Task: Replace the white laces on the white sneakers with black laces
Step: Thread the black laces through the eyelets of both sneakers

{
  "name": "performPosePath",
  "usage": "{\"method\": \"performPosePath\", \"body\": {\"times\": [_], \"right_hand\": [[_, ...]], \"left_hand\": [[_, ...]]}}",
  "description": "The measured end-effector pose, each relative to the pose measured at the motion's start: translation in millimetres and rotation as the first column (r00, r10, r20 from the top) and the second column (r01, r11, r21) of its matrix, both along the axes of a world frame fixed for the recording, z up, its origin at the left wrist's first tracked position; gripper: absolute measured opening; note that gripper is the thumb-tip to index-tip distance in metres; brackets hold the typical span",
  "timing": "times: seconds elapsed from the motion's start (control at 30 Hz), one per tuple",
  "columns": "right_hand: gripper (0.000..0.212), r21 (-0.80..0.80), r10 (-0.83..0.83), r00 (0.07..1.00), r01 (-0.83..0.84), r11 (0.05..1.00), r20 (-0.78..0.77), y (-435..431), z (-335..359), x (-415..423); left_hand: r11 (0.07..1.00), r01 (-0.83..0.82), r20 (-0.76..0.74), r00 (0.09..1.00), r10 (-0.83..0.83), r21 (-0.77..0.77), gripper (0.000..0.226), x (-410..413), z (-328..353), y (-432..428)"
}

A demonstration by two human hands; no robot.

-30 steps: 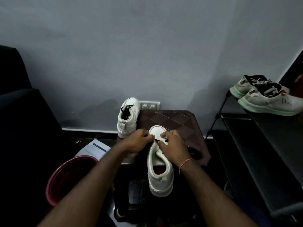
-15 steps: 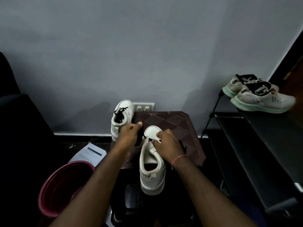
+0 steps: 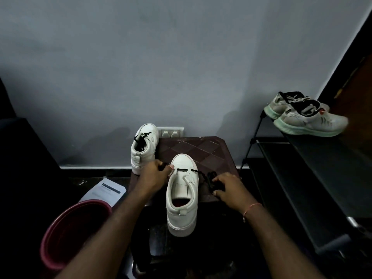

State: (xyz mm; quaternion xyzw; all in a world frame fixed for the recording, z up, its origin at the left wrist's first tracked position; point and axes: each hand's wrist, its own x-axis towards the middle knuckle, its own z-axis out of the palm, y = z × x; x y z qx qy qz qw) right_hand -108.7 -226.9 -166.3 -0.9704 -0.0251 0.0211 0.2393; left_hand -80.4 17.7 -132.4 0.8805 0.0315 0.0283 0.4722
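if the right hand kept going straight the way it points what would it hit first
The right hand points left and away, its fingers curled round the bunched black lace on the stool. Beyond that it would likely meet the side of the near white sneaker, though depth is unclear.

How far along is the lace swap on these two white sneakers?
Done, it seems: the far sneaker already looks laced in black. In hand: the near sneaker has a black lace through its lowest eyelets only, the left hand pinching one end, the right hand holding the other. Left: threading the eyelets above and tying.
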Motion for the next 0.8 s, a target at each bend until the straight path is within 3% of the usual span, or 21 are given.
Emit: {"method": "performPosePath", "body": {"times": [0.07, 0.13, 0.2, 0.23, 0.3, 0.33, 0.37, 0.4, 0.47, 0.53, 0.57, 0.63, 0.67, 0.77, 0.8], "right_hand": [[0.027, 0.021, -0.049, 0.998, 0.049, 0.999, 0.037, -1, -1, 2], [0.018, 0.050, -0.072, 0.997, 0.071, 0.996, 0.027, -5, 4, 9], [0.017, 0.260, -0.099, 0.994, 0.087, 0.962, 0.034, -7, 19, 18], [0.018, 0.471, -0.167, 0.984, 0.119, 0.874, 0.062, -7, 29, 19], [0.017, 0.854, -0.437, 0.894, 0.146, 0.499, 0.103, -9, 58, 25], [0.016, 0.931, -0.531, 0.843, 0.119, 0.346, 0.090, -11, 71, 28], [0.017, 0.951, -0.566, 0.821, 0.113, 0.288, 0.074, -11, 78, 31], [0.017, 0.949, -0.562, 0.826, 0.136, 0.286, 0.051, -9, 81, 34], [0.016, 0.890, -0.483, 0.876, 0.223, 0.397, -0.004, -2, 76, 35], [0.017, 0.829, -0.433, 0.901, 0.261, 0.494, -0.026, 4, 62, 32], [0.017, 0.829, -0.432, 0.901, 0.266, 0.492, -0.033, 6, 57, 31], [0.017, 0.850, -0.431, 0.902, 0.252, 0.464, -0.032, 10, 56, 30], [0.016, 0.880, -0.439, 0.898, 0.220, 0.422, -0.014, 9, 61, 30], [0.014, 0.966, -0.496, 0.868, 0.153, 0.207, -0.032, -4, 74, 39], [0.016, 0.946, -0.494, 0.866, 0.221, 0.239, -0.078, -8, 73, 42]], "left_hand": [[0.992, 0.022, 0.006, 1.000, -0.023, 0.121, 0.026, -2, 2, -1], [0.997, 0.043, 0.030, 0.999, -0.045, 0.071, 0.029, 0, 0, -1], [0.999, 0.034, 0.062, 0.997, -0.035, 0.013, 0.031, 4, -2, -1], [1.000, 0.019, 0.078, 0.997, -0.018, -0.019, 0.029, 5, -6, -1], [0.993, -0.040, 0.138, 0.989, 0.055, -0.110, 0.023, 10, -6, 1], [0.987, -0.081, 0.151, 0.983, 0.101, -0.137, 0.021, 12, -4, 2], [0.983, -0.123, 0.159, 0.977, 0.144, -0.135, 0.020, 14, -5, 4], [0.983, -0.147, 0.158, 0.974, 0.163, -0.107, 0.019, 14, -5, 5], [0.988, -0.129, 0.142, 0.980, 0.140, -0.082, 0.019, 14, -7, 3], [0.973, -0.092, 0.069, 0.992, 0.109, -0.212, 0.022, 10, -8, -2], [0.931, -0.096, 0.012, 0.994, 0.108, -0.353, 0.023, 8, -9, -6], [0.782, -0.142, -0.109, 0.990, 0.094, -0.607, 0.022, 2, -4, -11], [0.738, -0.161, -0.150, 0.985, 0.081, -0.656, 0.022, 2, -3, -11], [0.729, -0.196, -0.171, 0.979, 0.110, -0.656, 0.024, 7, -5, -11], [0.778, -0.184, -0.140, 0.982, 0.124, -0.601, 0.022, 7, -7, -10]]}}
